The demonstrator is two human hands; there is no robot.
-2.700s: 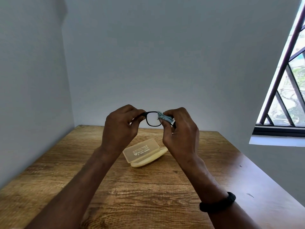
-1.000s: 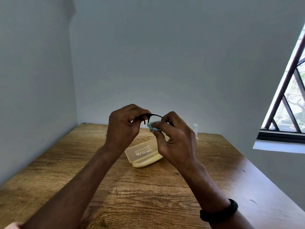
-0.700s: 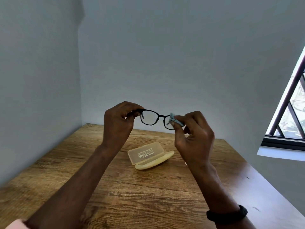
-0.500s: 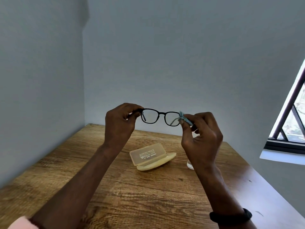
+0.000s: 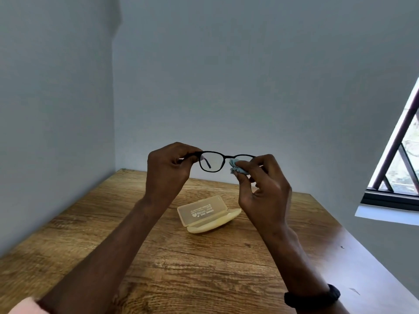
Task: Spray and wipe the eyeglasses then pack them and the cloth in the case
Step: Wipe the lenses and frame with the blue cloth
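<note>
I hold black-framed eyeglasses [image 5: 212,163] up in the air above the table. My left hand [image 5: 167,171] pinches the frame at its left end. My right hand [image 5: 260,184] presses a small bunched light-blue cloth [image 5: 235,169] against the right lens, which the cloth and fingers mostly hide. Below the glasses, a pale yellow case [image 5: 207,215] lies open on the wooden table [image 5: 181,257], its lid raised with printed text on the inside. The spray bottle is hidden behind my right hand.
Grey walls close in the table on the left and at the back. A barred window [image 5: 399,159] with a white sill is at the right. A black band sits on my right wrist [image 5: 311,295].
The cloth has gone from the right lens to the left one and back again. Both hands and the glasses stay raised, and the view has tilted up a little.
</note>
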